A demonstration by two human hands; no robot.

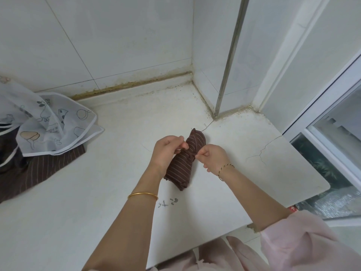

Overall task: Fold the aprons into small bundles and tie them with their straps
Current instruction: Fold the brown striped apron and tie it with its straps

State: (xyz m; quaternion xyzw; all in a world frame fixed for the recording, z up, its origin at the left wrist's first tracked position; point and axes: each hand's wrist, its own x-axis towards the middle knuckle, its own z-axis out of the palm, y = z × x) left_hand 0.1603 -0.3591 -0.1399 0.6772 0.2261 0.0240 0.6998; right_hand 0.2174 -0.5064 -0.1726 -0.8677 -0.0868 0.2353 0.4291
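On a white counter (109,202), both hands pinch straps at the rolled brown apron (182,163). If the left hand (166,151) or right hand (213,155) slackens, the bundle may unroll.

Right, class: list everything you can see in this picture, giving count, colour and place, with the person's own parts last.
Rolled apron bundle: one, brown striped, counter centre, between the hands.
Printed apron: one, white translucent with cartoon drawings, counter left.
Striped apron: one, brown, under the printed one.
Counter: one, white, cracked at right.
Window frame: one, white, right.
Bangles: gold, one on each wrist.
Left hand: pinching at the bundle.
Right hand: pinching at the bundle's middle.
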